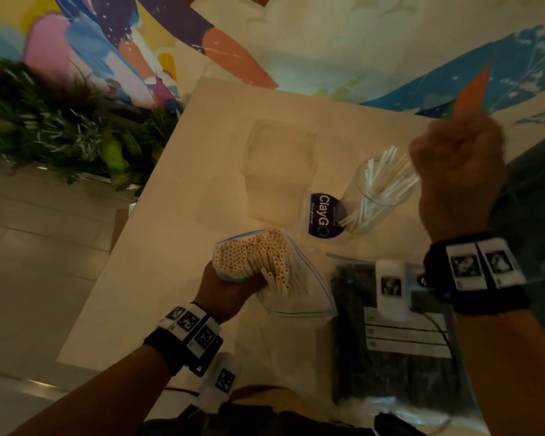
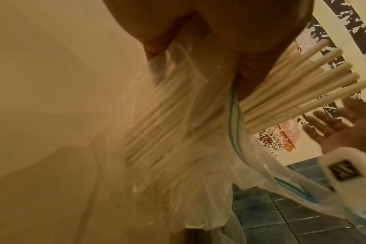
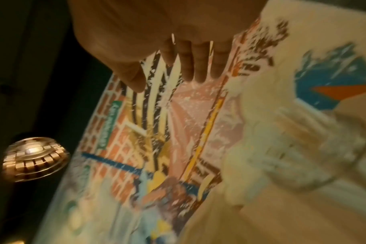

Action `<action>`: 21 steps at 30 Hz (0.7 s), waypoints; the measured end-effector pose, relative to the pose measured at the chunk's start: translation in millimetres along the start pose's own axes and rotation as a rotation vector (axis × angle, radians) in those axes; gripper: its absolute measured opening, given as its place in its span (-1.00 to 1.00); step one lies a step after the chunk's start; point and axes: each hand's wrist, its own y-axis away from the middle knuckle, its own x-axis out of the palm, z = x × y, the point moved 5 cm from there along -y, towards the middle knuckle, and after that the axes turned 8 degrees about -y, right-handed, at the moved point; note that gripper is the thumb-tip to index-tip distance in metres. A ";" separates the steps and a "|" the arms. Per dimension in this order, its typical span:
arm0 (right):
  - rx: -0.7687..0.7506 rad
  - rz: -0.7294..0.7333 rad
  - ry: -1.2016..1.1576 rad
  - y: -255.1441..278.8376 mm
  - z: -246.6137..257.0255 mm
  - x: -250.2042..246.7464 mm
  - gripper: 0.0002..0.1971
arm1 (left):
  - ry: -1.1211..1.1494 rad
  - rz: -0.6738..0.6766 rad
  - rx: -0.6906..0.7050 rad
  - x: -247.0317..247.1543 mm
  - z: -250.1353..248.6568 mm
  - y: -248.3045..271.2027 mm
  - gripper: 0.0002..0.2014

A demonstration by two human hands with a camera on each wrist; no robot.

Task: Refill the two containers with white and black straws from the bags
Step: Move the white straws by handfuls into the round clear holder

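Note:
My left hand grips a bundle of white straws through a clear zip bag, ends sticking up out of the bag mouth. In the left wrist view the left hand closes round the bag, and the straws fan out past it. A glass jar holding several white straws stands to the right. Just above and right of it hovers my right hand, blurred; its fingers are straight and hold nothing. A clear square container looks empty. A bag of black straws lies flat at the front right.
A dark round "ClayGo" label lies between jar and bag. The pale table ends at a left edge with floor beyond. Green plants stand at the far left and a painted wall behind.

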 end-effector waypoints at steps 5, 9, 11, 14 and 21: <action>0.614 0.978 0.052 125.5 -1.7 69.0 -0.21 | -0.054 -0.007 -0.012 -0.2 0.6 -0.1 -0.37; 0.401 0.959 0.277 146.3 -29.0 85.1 -0.13 | -0.100 0.008 -0.006 0.1 -4.1 -2.1 -0.42; 0.308 0.881 0.259 145.0 -32.6 87.5 -0.40 | -0.102 0.029 -0.019 0.0 -5.3 -1.0 -0.42; 0.273 0.831 0.249 150.0 -40.3 87.5 -0.51 | -0.103 0.080 -0.016 1.7 -7.7 1.2 -0.30; 0.236 0.704 0.143 153.6 -47.5 81.1 -0.71 | -0.082 0.048 0.022 6.4 -14.5 -2.3 -0.19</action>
